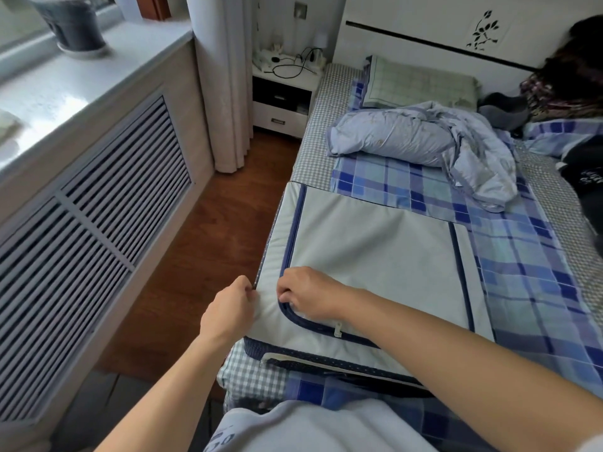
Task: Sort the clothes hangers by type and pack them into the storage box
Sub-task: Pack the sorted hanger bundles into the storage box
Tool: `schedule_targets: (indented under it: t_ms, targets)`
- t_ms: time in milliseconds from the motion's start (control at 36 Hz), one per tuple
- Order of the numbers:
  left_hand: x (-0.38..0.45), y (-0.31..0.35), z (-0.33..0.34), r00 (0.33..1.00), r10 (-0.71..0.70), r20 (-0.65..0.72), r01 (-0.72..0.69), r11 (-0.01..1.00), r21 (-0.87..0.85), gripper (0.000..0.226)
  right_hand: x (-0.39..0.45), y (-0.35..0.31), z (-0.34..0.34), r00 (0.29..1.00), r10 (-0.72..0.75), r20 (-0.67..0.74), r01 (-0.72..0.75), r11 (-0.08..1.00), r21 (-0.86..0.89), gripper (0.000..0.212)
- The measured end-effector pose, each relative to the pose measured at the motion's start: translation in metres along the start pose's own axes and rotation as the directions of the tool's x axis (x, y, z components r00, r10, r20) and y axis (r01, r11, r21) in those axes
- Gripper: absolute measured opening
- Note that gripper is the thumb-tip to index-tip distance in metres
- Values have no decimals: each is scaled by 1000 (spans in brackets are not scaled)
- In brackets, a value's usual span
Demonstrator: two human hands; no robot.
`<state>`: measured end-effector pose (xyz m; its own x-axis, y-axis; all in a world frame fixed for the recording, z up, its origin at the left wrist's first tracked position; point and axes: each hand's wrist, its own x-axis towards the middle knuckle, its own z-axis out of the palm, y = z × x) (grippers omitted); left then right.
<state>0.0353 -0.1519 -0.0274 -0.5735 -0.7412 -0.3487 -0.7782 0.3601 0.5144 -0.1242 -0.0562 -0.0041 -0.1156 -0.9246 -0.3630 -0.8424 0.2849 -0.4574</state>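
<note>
Lying flat on the near left part of the bed (522, 256), the storage box (375, 256) is a pale grey fabric case with navy zipper trim around its top panel. Its left edge sits at the left edge of the mattress, above the wooden floor (208, 243). No hangers show; the box contents cannot be seen.

Hand positions:
- left hand (228, 311): fingers curled, pinching the fabric at the near left corner of the box.
- right hand (310, 295): fingers curled down onto the zipper line at the near left bend of the trim; whether they grip a zipper pull cannot be told.
- 1 white zipper pull (337, 330) lies on the near run of the trim, just right of the right hand, untouched.

Surroundings:
- A crumpled pale blue quilt (424, 141) lies on the blue plaid sheet beyond the box, well apart from it.
- A green checked pillow (421, 84) rests against the white headboard (424, 27).
- Dark clothing (584, 177) lies at the far right of the bed.
- A white nightstand (284, 102) with cables on top stands far left of the bed, beside a curtain (225, 93).
- A slatted radiator cover (98, 223) under a windowsill (81, 76) runs along the left wall; a dark pot (71, 24) stands on the sill.
</note>
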Motion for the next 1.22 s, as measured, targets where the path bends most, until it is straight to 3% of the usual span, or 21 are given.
schedule_targets:
  t_ms: [167, 333, 417, 472, 528, 611, 722, 778, 861, 972, 1222]
  targets:
    - [-1, 4, -3, 999, 43, -2, -43, 999, 10, 14, 16, 1, -7, 987, 157, -44, -152, 983, 104, 13]
    - [-12, -5, -2, 999, 39, 7, -38, 999, -19, 13, 24, -9, -10, 991, 118, 68, -110, 988, -110, 7]
    - [-12, -3, -2, 999, 43, -1, -43, 999, -24, 11, 40, -2, -22, 982, 158, -103, -169, 980, -109, 10]
    - [-10, -2, -3, 999, 39, 13, -39, 999, -37, 12, 52, 9, -30, 913, 287, -289, -291, 956, 32, 12]
    - [-10, -2, -4, 999, 36, 24, -35, 998, -47, 12, 56, 19, -36, 835, 399, -378, -372, 917, 146, 13]
    - [-10, -5, -4, 999, 27, 26, -26, 999, -48, 13, 49, 18, -28, 891, 356, -282, -321, 933, 164, 13]
    - [-9, -9, -3, 1000, -3, 20, 5, 996, -85, 12, 14, -4, 4, 987, 135, -90, -128, 989, 78, 14]
    - [-9, -10, -2, 1000, -6, 25, 8, 997, -83, 12, -7, -9, 16, 1000, -2, 15, 2, 1000, -27, 14]
    - [-9, -11, -2, 1000, -4, 22, 5, 997, -78, 13, -32, 0, 12, 991, -90, 100, 99, 991, -86, 13]
    - [-9, -7, -2, 1000, 16, 5, -16, 1000, -21, 12, -63, 26, -2, 974, -97, 207, 133, 977, -169, 13]
    - [-5, -3, -3, 999, 46, 12, -47, 995, 92, 11, -118, 72, -16, 949, 112, 294, -67, 985, -161, 12]
